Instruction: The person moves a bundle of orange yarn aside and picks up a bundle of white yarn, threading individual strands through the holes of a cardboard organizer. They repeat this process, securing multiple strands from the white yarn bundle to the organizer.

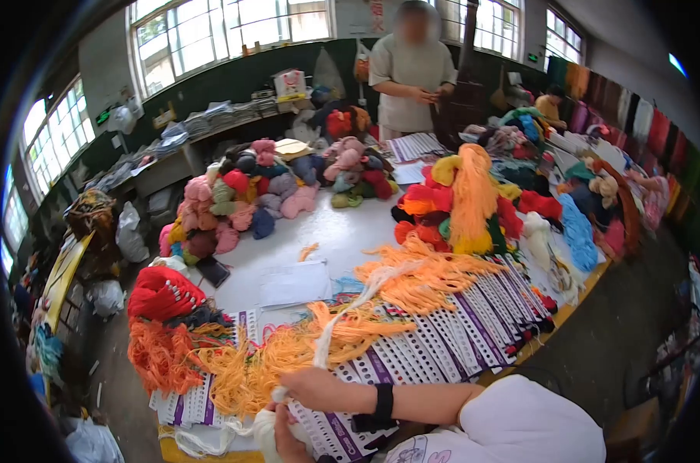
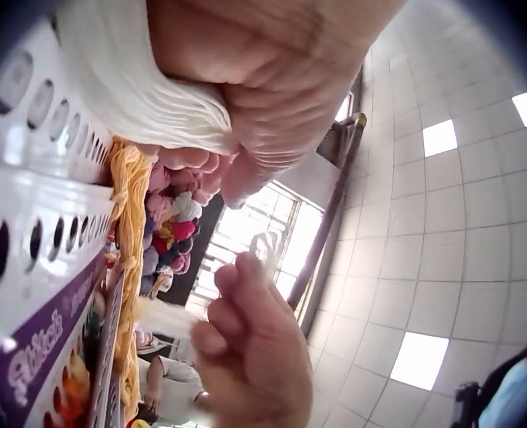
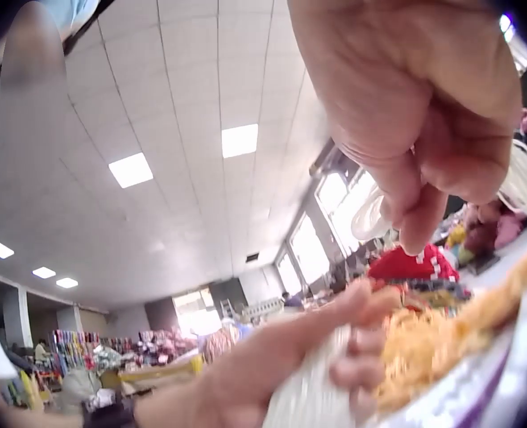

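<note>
My left hand (image 1: 290, 438) grips a thick white yarn skein (image 1: 263, 434) at the table's front edge; in the left wrist view the skein (image 2: 143, 85) bends round under the palm. Just above it, my right hand (image 1: 319, 388) pinches white yarn, a small loop (image 3: 370, 214) of which sticks out past the fingertips in the right wrist view. A white strand (image 1: 324, 343) stretches from beside the right hand across the orange yarn (image 1: 423, 278). Under both hands lie white cards with rows of holes (image 1: 442, 339) and purple bands.
Red yarn (image 1: 161, 293) and coral yarn (image 1: 161, 359) are heaped at the left. Papers (image 1: 296, 284) and a dark phone (image 1: 212, 271) lie mid-table. Mixed yarn piles (image 1: 234, 197) line the far side. A person (image 1: 411, 77) stands across the table.
</note>
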### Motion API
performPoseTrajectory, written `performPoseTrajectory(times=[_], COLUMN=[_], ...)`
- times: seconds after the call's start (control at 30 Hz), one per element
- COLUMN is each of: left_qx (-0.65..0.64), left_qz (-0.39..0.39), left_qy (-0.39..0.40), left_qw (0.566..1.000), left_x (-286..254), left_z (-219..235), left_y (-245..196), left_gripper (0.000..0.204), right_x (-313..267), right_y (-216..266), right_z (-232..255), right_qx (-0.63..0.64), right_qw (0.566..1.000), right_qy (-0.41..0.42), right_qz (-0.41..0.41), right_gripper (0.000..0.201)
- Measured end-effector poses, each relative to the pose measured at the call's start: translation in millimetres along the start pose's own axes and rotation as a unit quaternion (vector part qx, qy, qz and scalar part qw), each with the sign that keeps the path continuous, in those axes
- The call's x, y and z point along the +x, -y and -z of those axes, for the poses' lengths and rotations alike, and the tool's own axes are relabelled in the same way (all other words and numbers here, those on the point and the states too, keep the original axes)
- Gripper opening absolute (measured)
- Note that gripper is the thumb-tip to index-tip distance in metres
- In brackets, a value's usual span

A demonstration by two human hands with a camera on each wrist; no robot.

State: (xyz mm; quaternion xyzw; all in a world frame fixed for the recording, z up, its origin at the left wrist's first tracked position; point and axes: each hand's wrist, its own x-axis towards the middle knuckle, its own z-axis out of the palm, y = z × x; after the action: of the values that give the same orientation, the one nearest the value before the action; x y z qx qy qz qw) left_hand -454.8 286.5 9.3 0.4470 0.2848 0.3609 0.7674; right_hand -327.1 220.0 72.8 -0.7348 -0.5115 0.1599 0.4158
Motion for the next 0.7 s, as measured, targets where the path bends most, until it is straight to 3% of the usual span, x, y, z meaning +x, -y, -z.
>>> performPoseTrajectory(times=[0.03,0.1,0.13,0.17,0.2,0.27,0.33,0.4,0.47,0.5,0.6,0.63,0.7], left_qx=[-0.002,-0.008,0.105,0.212,0.315,0.213,0.127,0.07,0.01,-0.019,0.106,0.182,0.213], left_qz=[-0.01,-0.006,-0.045,-0.091,-0.139,-0.107,-0.07,-0.022,0.018,0.039,-0.03,-0.076,-0.114], left_qy=[-0.006,-0.016,-0.005,0.005,0.013,-0.056,-0.109,-0.144,-0.134,-0.127,-0.091,-0.067,-0.051], left_qw=[1.0,1.0,0.993,0.973,0.939,0.97,0.983,0.987,0.991,0.991,0.99,0.978,0.969], left_x=[-5,-19,-24,-29,-31,-34,-30,-28,-29,-29,-24,-33,-27], left_z=[-4,-20,-14,-3,5,0,-2,3,2,1,16,5,20], left_y=[-8,-33,-33,-31,-30,-29,-27,-23,-25,-27,-20,-31,-15], left_gripper=[0.015,0.023,0.021,0.022,0.024,0.026,0.028,0.03,0.03,0.03,0.03,0.03,0.03], right_x=[8,50,76,85,103,103,59,-1,-52,-82,-171,-198,-250], right_y=[12,-7,-14,6,-2,-2,32,69,67,73,80,79,76], right_z=[24,69,111,160,194,247,274,287,314,329,375,388,411], right_qx=[-0.016,-0.036,-0.064,0.15,0.182,0.207,0.184,0.082,0.044,0.039,0.004,0.006,0.014], right_qw=[1.0,0.987,0.986,0.983,0.973,0.955,0.976,0.992,0.993,0.988,0.965,0.956,0.931], right_qy=[-0.016,-0.11,-0.085,-0.069,-0.121,-0.204,-0.108,-0.077,-0.082,-0.116,-0.211,-0.25,-0.333], right_qz=[0.0,0.115,0.126,-0.08,-0.079,-0.063,-0.046,-0.059,-0.074,-0.09,-0.153,-0.154,-0.15], right_gripper=[0.008,0.009,0.013,0.018,0.027,0.032,0.032,0.029,0.026,0.026,0.024,0.022,0.019])
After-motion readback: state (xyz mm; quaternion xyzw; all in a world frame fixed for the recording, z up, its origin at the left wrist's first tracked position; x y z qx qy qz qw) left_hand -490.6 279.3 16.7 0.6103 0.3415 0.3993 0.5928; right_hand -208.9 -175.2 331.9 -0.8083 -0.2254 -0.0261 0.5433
